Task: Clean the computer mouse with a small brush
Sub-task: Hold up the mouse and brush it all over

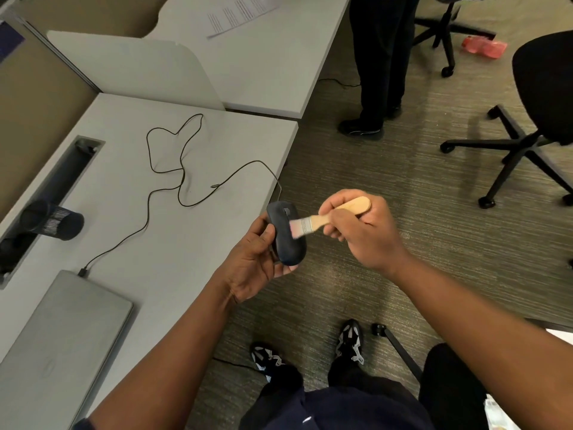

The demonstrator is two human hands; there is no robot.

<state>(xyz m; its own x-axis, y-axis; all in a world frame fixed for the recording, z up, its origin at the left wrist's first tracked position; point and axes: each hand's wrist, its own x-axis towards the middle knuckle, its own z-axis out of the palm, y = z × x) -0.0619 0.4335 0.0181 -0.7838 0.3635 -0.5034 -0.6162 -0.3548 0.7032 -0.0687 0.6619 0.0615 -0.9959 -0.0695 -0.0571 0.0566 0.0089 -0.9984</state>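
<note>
Gripping a dark computer mouse (286,235) in the curled left hand (257,259) just off the desk (155,231) edge, right hand (359,231) pinching a wooden brush (328,217), bristles on the mouse.

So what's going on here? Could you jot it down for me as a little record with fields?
activity: brushing a computer mouse
left hand: holds the dark mouse in the air, off the desk's edge
right hand: grips the wooden brush, bristles touching the mouse
cable: loops over the white desk to the closed laptop
also on the desk: mesh pen cup lying on its side
</note>
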